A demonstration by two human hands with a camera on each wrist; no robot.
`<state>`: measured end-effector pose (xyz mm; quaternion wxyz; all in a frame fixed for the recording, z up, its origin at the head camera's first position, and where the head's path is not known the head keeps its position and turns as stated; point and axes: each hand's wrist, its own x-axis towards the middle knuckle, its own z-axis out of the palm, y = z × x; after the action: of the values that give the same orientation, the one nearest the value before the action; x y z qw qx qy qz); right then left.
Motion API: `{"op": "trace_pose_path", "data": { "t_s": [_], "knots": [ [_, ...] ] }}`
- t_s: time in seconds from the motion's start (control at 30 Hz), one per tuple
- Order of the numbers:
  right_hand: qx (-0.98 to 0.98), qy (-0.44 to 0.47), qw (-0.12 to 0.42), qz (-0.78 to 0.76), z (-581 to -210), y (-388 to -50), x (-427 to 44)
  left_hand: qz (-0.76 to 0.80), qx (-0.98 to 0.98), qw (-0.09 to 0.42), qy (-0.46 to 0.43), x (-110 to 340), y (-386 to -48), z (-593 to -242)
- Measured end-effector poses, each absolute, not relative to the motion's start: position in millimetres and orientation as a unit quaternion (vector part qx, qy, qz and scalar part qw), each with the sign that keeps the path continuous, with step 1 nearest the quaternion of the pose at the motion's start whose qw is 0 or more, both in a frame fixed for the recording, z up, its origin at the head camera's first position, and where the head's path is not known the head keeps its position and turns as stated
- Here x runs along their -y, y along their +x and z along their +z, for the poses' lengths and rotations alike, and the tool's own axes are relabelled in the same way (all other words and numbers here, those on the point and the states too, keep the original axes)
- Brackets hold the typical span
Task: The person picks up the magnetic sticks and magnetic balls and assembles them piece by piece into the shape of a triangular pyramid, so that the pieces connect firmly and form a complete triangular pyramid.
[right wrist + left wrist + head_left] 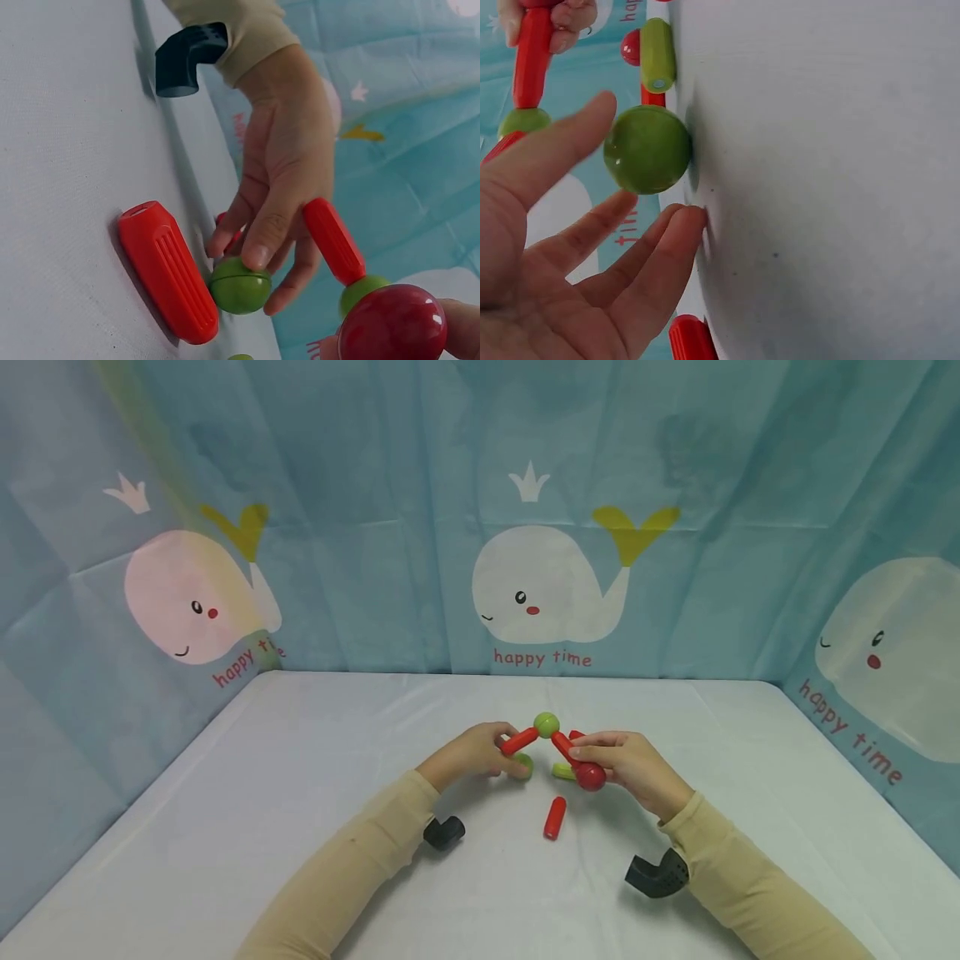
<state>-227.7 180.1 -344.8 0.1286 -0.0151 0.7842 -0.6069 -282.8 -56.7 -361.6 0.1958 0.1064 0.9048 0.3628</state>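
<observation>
Left hand [478, 750] at lower green ball [525, 766]

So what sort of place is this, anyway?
Probably a play or filming corner: a blue whale-print backdrop behind and beside a white table, with a loose red rod and green ball that look like toy parts.

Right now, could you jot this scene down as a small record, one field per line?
Left hand: fingers spread about the lower green ball
Right hand: holds the joined piece near its red ball
Joined piece: two red sticks meeting at the upper green ball
On the table: a separate red stick, a green stick
Backdrop: blue, with whales
</observation>
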Motion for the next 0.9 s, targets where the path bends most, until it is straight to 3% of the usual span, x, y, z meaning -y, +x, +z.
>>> {"op": "trace_pose_path", "data": {
  "t_s": [0.6, 0.9],
  "knots": [
    [-0.776, -0.029, 0.138, -0.615, -348.9, -229.1, -178.8, 0.377, -0.899, 0.199, 0.102, 90.3, -260.2, -360.6],
    [-0.779, -0.034, 0.143, -0.61, -352.9, -226.7, -177.1, 0.435, -0.879, 0.165, 0.103, 113.3, -244.4, -359.4]
  ]
}}
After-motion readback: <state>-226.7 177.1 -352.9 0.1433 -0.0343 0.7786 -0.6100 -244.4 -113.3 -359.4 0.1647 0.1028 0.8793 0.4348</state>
